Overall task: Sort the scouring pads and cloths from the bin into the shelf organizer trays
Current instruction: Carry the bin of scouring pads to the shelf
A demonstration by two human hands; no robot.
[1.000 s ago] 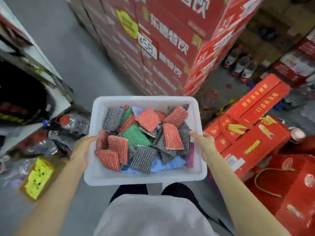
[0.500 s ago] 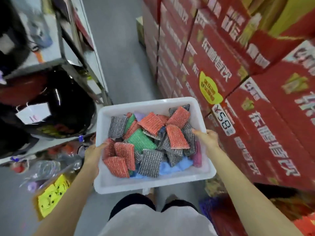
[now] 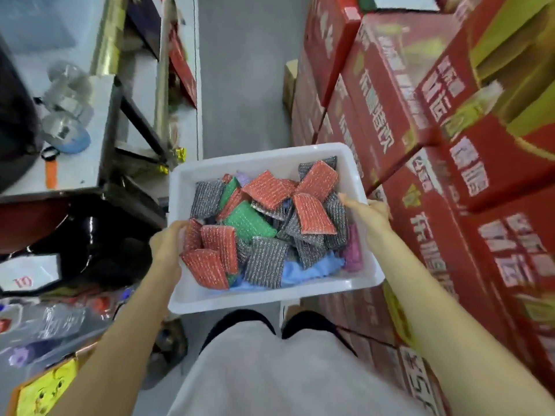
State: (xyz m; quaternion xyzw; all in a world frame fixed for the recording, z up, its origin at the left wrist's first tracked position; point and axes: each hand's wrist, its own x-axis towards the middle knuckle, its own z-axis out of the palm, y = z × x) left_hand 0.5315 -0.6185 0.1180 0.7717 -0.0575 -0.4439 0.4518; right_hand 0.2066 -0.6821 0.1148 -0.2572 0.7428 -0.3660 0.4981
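Two bare hands carry a white plastic bin (image 3: 264, 298) at waist height in front of a person standing in a narrow shop aisle. The left hand (image 3: 168, 244) grips the bin's left rim with the thumb hooked over the edge. The right hand (image 3: 368, 214) grips the right rim, thumb lying inward over the lip. On both hands the other fingers wrap under the outer wall and are mostly hidden. The bin is heaped with flat scouring pads lying loose and overlapping: red pads (image 3: 312, 213), a green pad (image 3: 249, 220) and grey metallic pads (image 3: 264, 262). A crumpled blue cloth (image 3: 306, 270) lies under them near the front, and a purple cloth (image 3: 353, 250) is tucked against the right wall. The pads look light, springy and rough, so each should lift easily by pinching an edge, though their woven faces may snag on one another. The cloths look soft and limp, and are probably best bunched and pulled out from under the pile. The bin itself seems stiff and light, and the two side rims give a steady hold. Tall stacks of red cartons (image 3: 420, 145) crowd the right side, almost touching the bin. A metal shelf unit (image 3: 120, 115) stands to the left with a black pan (image 3: 90, 235) on a lower level and a yellow packet (image 3: 48, 388) near the floor. The grey floor (image 3: 240, 70) ahead is a tight passage, with a small cardboard box (image 3: 289, 82) at its right edge. No organizer trays can be seen from here.
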